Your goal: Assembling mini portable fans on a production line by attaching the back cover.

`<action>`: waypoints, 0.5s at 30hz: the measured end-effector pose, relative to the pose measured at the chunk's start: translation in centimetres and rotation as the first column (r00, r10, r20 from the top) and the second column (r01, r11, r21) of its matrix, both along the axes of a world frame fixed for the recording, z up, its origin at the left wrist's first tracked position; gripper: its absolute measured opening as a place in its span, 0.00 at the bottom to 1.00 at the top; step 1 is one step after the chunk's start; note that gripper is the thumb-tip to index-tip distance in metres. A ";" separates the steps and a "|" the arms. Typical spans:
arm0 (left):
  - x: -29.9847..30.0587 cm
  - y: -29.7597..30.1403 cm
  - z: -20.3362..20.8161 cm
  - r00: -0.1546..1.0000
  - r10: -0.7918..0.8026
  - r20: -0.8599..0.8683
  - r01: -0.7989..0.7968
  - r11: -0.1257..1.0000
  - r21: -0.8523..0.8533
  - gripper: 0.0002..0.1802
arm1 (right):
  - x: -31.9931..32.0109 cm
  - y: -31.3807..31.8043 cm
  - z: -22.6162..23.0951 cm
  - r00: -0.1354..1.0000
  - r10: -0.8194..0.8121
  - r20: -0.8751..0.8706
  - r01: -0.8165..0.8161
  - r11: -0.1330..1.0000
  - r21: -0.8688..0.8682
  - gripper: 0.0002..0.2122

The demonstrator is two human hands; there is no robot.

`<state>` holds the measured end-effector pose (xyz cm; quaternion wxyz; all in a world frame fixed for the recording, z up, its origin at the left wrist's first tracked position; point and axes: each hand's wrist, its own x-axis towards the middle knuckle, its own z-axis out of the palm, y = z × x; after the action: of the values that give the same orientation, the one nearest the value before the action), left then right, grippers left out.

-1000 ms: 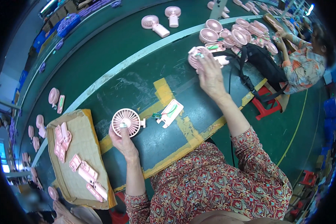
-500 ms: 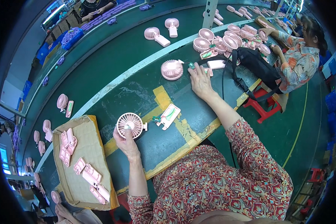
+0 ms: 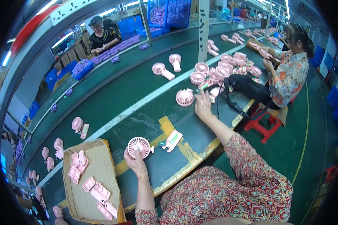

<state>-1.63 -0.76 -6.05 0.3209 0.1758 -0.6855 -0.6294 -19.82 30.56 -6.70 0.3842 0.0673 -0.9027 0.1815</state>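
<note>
My left hand (image 3: 136, 164) grips a round pink fan head (image 3: 138, 147) with a slatted grille, its thumb on the centre. Just right of it, a pink handle half (image 3: 172, 141) with a green strip inside lies on the table beside a small green circuit board (image 3: 162, 143). My right hand (image 3: 203, 107) reaches farther out, fingers extended and apart at a pink handle part (image 3: 212, 98) with green bits. Its fingertips partly cover what lies beneath, so contact is unclear. To its left sits another pink fan head (image 3: 184, 97).
A shallow cardboard tray (image 3: 76, 202) of pink casing pieces stands at left. A heap of fan parts (image 3: 224, 69) and a black bag (image 3: 249, 88) lie beyond my right hand. A metal post (image 3: 203, 33) rises behind. A co-worker (image 3: 292, 67) sits at right near a red stool (image 3: 264, 120).
The view has tilted up, so the whole scene sits lower. My left hand keeps the fan head. My right hand has shifted slightly nearer the other fan head, its fingers less flat.
</note>
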 end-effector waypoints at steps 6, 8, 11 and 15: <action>0.5 -1.6 0.0 0.999 0.043 -0.030 -0.042 0.999 0.022 0.24 | 9.3 -7.8 4.2 0.772 0.634 0.044 -0.591 0.741 -0.320 0.11; 0.2 -1.3 0.1 0.999 0.035 -0.032 -0.035 0.999 -0.003 0.24 | 10.6 -9.9 2.5 0.644 0.743 0.182 -0.679 0.664 -0.314 0.13; -0.4 -1.0 0.0 0.998 0.048 -0.037 -0.049 0.999 -0.016 0.23 | 11.7 -11.3 0.2 0.601 0.740 0.303 -0.750 0.653 -0.105 0.15; -0.3 -1.4 -0.3 0.993 0.103 -0.052 -0.104 0.994 -0.020 0.18 | 11.9 -11.5 0.6 0.582 0.775 0.248 -0.763 0.625 -0.163 0.13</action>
<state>-1.91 -2.20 -6.36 0.3726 0.1912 -0.6741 -0.6084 -7.92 19.07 -6.08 0.1301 0.4158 -0.8271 0.3551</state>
